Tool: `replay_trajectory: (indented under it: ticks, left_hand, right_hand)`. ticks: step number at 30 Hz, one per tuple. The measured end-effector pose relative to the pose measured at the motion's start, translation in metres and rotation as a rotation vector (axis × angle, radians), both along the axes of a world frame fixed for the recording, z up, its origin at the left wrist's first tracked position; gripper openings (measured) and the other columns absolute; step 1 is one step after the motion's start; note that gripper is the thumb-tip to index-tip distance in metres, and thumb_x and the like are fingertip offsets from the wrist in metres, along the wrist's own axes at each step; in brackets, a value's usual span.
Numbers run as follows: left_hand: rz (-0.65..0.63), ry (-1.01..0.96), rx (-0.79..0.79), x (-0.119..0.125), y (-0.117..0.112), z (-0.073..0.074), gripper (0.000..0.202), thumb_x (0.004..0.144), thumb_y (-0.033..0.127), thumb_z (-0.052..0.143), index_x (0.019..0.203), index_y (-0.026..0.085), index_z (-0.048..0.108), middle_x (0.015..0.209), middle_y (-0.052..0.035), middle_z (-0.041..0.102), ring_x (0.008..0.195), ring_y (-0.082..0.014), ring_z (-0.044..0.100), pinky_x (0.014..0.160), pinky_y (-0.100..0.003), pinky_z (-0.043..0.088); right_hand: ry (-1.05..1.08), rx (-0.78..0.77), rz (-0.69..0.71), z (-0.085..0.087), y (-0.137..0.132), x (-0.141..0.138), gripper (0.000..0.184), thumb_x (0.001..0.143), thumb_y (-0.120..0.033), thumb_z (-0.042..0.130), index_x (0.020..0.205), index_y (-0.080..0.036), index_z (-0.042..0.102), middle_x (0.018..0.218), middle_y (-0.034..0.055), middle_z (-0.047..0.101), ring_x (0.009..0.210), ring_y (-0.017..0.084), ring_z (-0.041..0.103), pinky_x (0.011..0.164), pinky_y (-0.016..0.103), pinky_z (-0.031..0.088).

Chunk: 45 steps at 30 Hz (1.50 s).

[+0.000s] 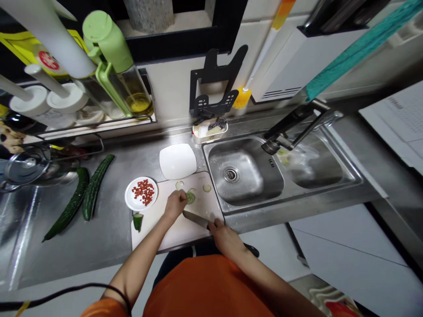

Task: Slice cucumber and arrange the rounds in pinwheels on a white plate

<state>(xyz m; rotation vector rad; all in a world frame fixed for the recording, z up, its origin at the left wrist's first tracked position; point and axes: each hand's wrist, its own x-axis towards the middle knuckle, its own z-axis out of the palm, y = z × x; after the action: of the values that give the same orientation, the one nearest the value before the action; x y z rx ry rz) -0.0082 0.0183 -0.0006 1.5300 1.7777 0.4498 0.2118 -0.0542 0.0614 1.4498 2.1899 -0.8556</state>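
Observation:
My right hand (pixel 226 237) grips a kitchen knife (pixel 195 219) by its handle, the blade lying low over the white cutting board (pixel 165 235) and pointing left. At the board's middle my left hand (pixel 176 205) is closed, fingertips pinched at a small bunch of thin cucumber slices (pixel 191 197); the fingers partly hide what they hold. Two pale round slices lie apart, one beyond my left hand and another slice (pixel 206 188) near the board's right side. A cut cucumber chunk (pixel 138 221) rests at the board's left edge.
A white plate of chopped red pieces (pixel 129 203) overlaps the board's left corner. Behind the board sits a square white plate (pixel 177 161). Two whole cucumbers (pixel 96 187) lie left. To the right are a double sink (pixel 246 169) and a black faucet (pixel 287 125).

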Motion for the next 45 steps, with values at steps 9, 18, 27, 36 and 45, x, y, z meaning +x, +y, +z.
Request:
replay_trajectory:
  ticks: [9, 18, 27, 36, 45]
  left_hand:
    - [0.254, -0.200, -0.099, -0.037, -0.031, -0.004, 0.017, 0.076, 0.031, 0.056, 0.076, 0.019, 0.068, 0.064, 0.0025, 0.064, 0.062, -0.0111, 0.056, 0.059, -0.020, 0.041]
    - [0.458, -0.051, -0.042, -0.047, -0.055, -0.017, 0.021, 0.074, 0.029, 0.053, 0.083, 0.019, 0.069, 0.068, 0.0017, 0.066, 0.063, -0.0124, 0.058, 0.064, -0.022, 0.041]
    - [0.475, -0.026, -0.022, -0.044, -0.054, -0.015, 0.016, 0.074, 0.028, 0.051, 0.068, 0.019, 0.063, 0.061, 0.0034, 0.062, 0.060, -0.0109, 0.055, 0.062, -0.020, 0.038]
    - [0.498, -0.047, -0.035, -0.042, -0.053, -0.012, 0.016, 0.074, 0.029, 0.052, 0.074, 0.020, 0.066, 0.066, 0.0024, 0.066, 0.063, -0.0116, 0.058, 0.065, -0.021, 0.040]
    - [0.483, -0.013, -0.063, -0.044, -0.052, -0.013, 0.016, 0.074, 0.029, 0.052, 0.074, 0.021, 0.066, 0.069, 0.0022, 0.068, 0.065, -0.0124, 0.060, 0.066, -0.022, 0.040]
  right_hand:
    - [0.017, -0.036, 0.012, -0.002, 0.004, -0.002, 0.033, 0.087, -0.009, 0.037, 0.113, -0.021, 0.053, 0.109, 0.0103, 0.058, 0.080, 0.017, 0.064, 0.059, 0.024, 0.040]
    - [0.007, -0.058, -0.022, -0.001, 0.015, -0.033, 0.032, 0.089, -0.010, 0.034, 0.113, -0.021, 0.052, 0.094, 0.0067, 0.064, 0.083, 0.018, 0.063, 0.060, 0.024, 0.037]
    - [-0.026, -0.033, 0.066, 0.004, 0.021, -0.070, 0.046, 0.088, -0.006, 0.033, 0.131, -0.016, 0.047, 0.100, 0.0136, 0.066, 0.090, 0.021, 0.063, 0.071, 0.027, 0.041]
    - [-0.030, -0.055, 0.019, 0.009, 0.021, -0.073, 0.049, 0.085, -0.002, 0.032, 0.129, -0.016, 0.049, 0.097, 0.0123, 0.067, 0.090, 0.022, 0.064, 0.067, 0.026, 0.043]
    - [-0.081, -0.056, 0.033, 0.015, 0.019, -0.078, 0.046, 0.088, -0.003, 0.031, 0.129, -0.016, 0.047, 0.098, 0.0140, 0.066, 0.091, 0.022, 0.065, 0.068, 0.026, 0.046]
